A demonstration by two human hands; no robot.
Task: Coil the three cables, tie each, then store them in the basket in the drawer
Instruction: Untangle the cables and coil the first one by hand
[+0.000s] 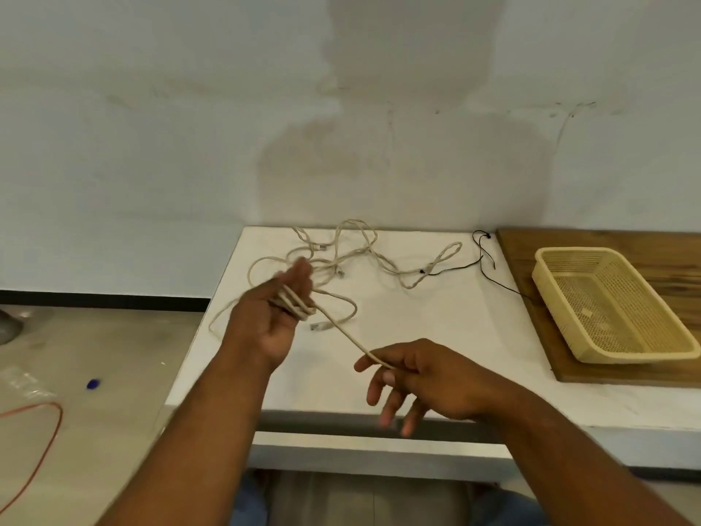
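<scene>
The left hand [275, 317] is raised over the worktop [436, 336], palm open, with several turns of the cable [296, 303] wound around its fingers. The right hand [421, 377], nearer, pinches the same cable's taut run in its grip. More pale cable lies loose at the far edge. The basket [614, 305] sits right, on a board [675, 256].
</scene>
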